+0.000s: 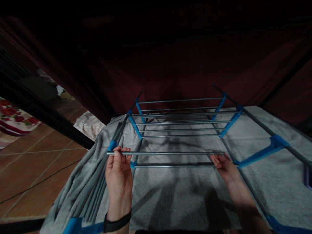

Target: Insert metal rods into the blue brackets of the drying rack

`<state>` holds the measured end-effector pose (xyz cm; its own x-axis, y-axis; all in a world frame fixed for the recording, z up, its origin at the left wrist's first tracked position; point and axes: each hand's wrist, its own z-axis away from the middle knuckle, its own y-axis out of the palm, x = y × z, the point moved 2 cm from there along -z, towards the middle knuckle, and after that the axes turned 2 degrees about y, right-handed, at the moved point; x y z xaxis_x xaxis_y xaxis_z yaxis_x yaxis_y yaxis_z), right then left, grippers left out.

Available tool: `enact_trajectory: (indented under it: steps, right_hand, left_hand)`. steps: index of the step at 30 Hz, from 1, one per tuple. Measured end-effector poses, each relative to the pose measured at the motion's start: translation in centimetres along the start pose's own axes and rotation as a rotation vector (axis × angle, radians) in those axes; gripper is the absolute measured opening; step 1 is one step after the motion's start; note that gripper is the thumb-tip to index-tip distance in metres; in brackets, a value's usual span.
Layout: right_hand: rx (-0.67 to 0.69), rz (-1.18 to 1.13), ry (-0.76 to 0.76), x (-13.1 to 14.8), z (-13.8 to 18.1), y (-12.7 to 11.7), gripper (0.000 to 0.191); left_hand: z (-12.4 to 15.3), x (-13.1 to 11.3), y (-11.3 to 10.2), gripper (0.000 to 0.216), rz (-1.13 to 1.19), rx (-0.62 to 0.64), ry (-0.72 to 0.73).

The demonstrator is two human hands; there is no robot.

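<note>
**Rod [165, 153] held level across the middle of the frame**

The rod is a thin grey metal bar that runs left to right across the centre of the picture, above the near end of a drying rack [185, 122]. My left hand [118, 167] grips it close to its left end, the fingers curled over the top and the thumb underneath. My right hand [223, 162] closes on its right end, with the fingertips wrapped about the bar (the light is dim there, so I see the grip less well).

Just below it in the frame lies a second rod [174, 165], parallel to it and set into a blue bracket [258, 155] on the right. More crossbars fill the rack towards the upper centre.

The rack lies on a grey blanket [175, 195] that covers the lower half of the picture. A bundle of loose rods [96, 191] lies on it at lower left, beside my left wrist, which wears a black wristband [117, 224]. A tiled floor [31, 162] shows at the left edge, with a flowered cloth [11, 115] above it. A dark red curtain [170, 65] hangs across the top.
</note>
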<state>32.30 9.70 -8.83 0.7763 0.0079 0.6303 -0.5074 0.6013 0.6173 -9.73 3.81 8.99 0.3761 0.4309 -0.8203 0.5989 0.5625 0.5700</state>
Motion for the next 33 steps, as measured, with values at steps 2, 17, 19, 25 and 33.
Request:
enact_trajectory:
  steps: [2,17,19,25,33]
  right_hand:
    - [0.043,-0.035,0.007,-0.2,-0.3,-0.6,0.037]
    - [0.039,0.031,-0.028,0.5,-1.8,-2.7,0.032]
    - [0.034,0.041,-0.042,0.5,-1.5,-2.7,0.032]
    - [-0.042,0.034,-0.056,0.5,-0.3,-1.9,0.032]
    - [-0.003,0.092,-0.056,0.9,0.3,-1.7,0.023]
  left_hand:
    - [0.5,0.3,0.6,0.036,-0.002,0.016,-0.021]
    - [1.9,3.3,1.9,0.040,-0.092,0.133,-0.136]
    - [1.9,3.4,1.9,0.041,-0.098,0.136,-0.139]
    - [2.6,3.9,2.6,0.040,-0.126,0.177,-0.167]
    - [2.9,4.0,3.1,0.043,-0.140,0.207,-0.173]
